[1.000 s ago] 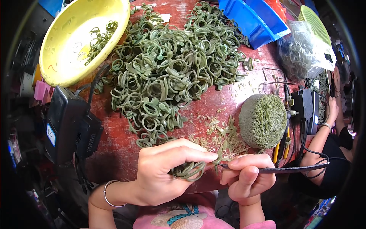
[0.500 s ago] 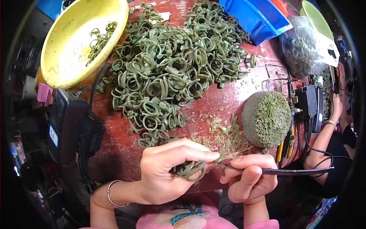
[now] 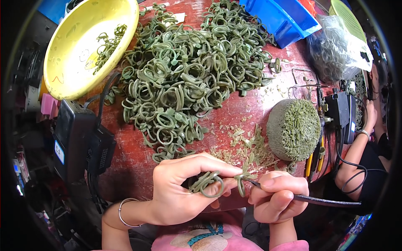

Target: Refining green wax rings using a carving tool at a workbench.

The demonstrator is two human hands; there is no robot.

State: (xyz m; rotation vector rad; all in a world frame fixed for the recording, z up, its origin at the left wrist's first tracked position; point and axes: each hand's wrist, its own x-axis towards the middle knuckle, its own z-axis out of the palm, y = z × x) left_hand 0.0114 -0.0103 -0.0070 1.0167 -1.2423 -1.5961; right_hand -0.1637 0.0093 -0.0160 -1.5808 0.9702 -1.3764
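Head view: a red table, its heap of green rings, the left hand curled and pinching, the right hand pinching a slim black tool, then the left's bunch of rings and, at its fingertips, 1 small ring by the tool's tip

Left grip holds green rings, right grip a black tool.

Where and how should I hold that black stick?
Probably pinch the black stick like a pencil, just behind its thin tip, coming from the right, as the right hand does: it's long and slim, and its tip points left, toward the green ring at the left hand.
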